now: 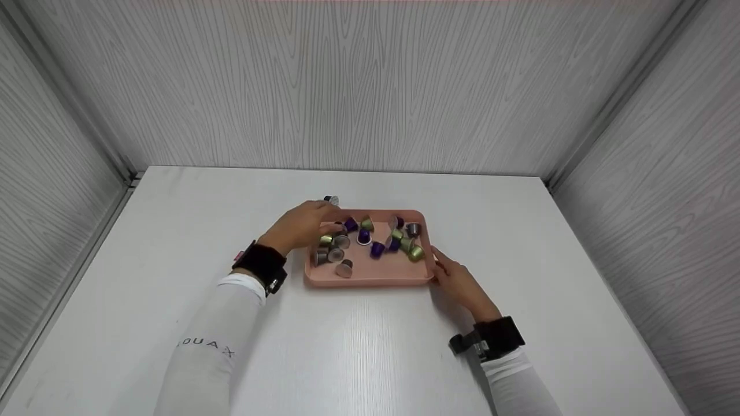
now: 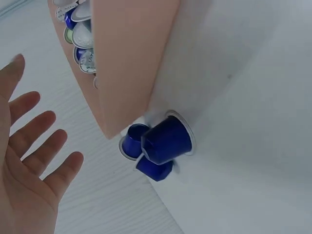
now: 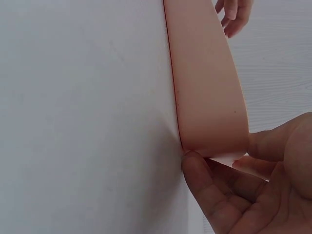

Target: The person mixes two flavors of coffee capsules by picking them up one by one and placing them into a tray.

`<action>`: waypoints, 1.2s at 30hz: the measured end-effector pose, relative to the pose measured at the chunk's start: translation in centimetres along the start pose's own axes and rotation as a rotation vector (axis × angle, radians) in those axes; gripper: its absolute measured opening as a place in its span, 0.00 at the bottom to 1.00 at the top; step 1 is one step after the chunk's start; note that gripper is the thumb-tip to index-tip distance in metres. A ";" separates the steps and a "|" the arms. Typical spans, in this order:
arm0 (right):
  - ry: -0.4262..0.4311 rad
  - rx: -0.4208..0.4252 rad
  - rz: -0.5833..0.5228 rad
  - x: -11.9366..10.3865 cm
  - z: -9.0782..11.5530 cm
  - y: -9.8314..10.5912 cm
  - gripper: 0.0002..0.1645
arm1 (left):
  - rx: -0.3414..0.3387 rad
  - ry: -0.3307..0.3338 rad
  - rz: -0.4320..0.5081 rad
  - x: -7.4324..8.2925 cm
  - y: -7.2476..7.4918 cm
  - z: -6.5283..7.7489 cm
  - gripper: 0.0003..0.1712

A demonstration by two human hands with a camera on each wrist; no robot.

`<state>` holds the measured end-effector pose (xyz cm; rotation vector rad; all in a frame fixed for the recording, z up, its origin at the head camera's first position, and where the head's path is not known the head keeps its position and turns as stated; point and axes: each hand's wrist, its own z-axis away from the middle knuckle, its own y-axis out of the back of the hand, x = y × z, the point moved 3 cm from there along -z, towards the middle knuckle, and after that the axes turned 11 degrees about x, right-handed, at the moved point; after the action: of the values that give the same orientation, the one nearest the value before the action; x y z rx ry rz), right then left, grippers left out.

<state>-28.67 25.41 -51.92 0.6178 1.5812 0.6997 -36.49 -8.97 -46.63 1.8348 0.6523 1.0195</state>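
A pink tray (image 1: 370, 282) on the white table carries several coffee capsules (image 1: 377, 249) in purple, green and grey. My left hand (image 1: 300, 226) reaches over its left side, and in the left wrist view the fingers (image 2: 34, 141) are spread and hold nothing. Just outside the tray wall (image 2: 131, 53), three blue coffee capsules (image 2: 168, 140) lie close together on the table. With thumb and fingers, my right hand (image 1: 459, 283) grips the tray's near right corner; the right wrist view shows a fingertip (image 3: 195, 163) at the bottom edge of the wall.
Behind the tray's far left corner, a capsule (image 1: 331, 200) is partly in sight. The white table (image 1: 370, 352) is bounded by a grey wood-grain panel (image 1: 347, 86) at the back and others at both sides. Each wrist wears a black camera strap (image 1: 263, 266).
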 end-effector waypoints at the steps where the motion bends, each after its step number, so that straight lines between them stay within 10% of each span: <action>1: 0.001 0.002 0.001 0.0 0.0 0.0 0.30 | -0.004 0.017 0.005 -0.3 0.0 0.2 0.34; 36: 0.016 0.005 -0.015 0.0 -0.2 0.0 0.31 | -0.122 0.244 0.034 -6.7 -1.3 5.5 0.38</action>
<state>-28.84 25.39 -51.90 0.6044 1.6013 0.6910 -35.28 -15.99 -51.65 1.6350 0.6885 1.2903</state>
